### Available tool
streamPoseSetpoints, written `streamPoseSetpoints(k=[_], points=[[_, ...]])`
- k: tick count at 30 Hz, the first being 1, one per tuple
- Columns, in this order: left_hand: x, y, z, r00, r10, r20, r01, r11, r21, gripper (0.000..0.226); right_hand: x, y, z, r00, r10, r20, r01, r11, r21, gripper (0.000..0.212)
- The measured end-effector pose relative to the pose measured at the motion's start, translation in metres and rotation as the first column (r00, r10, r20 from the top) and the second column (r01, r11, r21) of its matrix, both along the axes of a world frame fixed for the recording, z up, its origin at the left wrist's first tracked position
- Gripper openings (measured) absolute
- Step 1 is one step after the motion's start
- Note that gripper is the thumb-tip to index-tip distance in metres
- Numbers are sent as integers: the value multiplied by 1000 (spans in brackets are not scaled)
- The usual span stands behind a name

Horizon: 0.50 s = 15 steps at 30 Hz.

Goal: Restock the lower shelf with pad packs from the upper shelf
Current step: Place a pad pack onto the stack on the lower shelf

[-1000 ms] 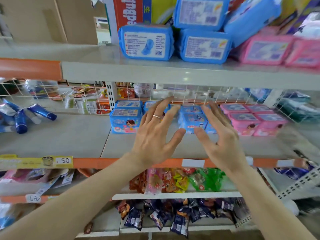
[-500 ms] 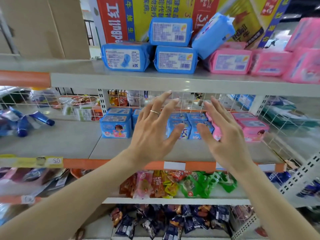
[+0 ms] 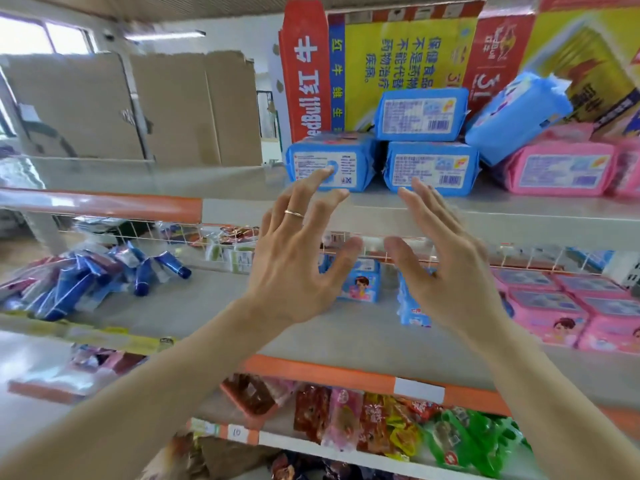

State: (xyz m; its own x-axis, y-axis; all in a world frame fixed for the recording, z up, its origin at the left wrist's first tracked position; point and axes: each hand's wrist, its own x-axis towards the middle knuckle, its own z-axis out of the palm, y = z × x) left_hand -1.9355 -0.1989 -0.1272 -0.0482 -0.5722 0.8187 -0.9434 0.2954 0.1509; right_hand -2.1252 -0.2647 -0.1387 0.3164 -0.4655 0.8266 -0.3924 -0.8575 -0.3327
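The left hand (image 3: 294,268), fingers spread and empty, reaches up at the grey metal upper shelf (image 3: 225,183), fingertips near the leftmost blue plastic pad pack (image 3: 330,164) on it. The right hand (image 3: 450,271) is equally spread and empty. No pack is lifted yet; the grey lower shelf (image 3: 201,306) beneath has room.

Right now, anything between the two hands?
Nothing in the gap between left hand and right hand; both empty. Behind it: upper shelf edge and a blue pack below. Head view.
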Motion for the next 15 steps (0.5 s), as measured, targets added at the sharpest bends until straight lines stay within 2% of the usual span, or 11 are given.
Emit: streamPoseSetpoints(k=[7, 15], points=[[34, -16, 20, 1000, 25, 18, -24, 998, -59, 49, 38, -19, 19, 1000, 2, 14, -2, 1000, -31, 62], [59, -20, 25, 999, 41, 14, -40, 998, -55, 53, 69, -31, 19, 1000, 11, 21, -10, 1000, -30, 63]])
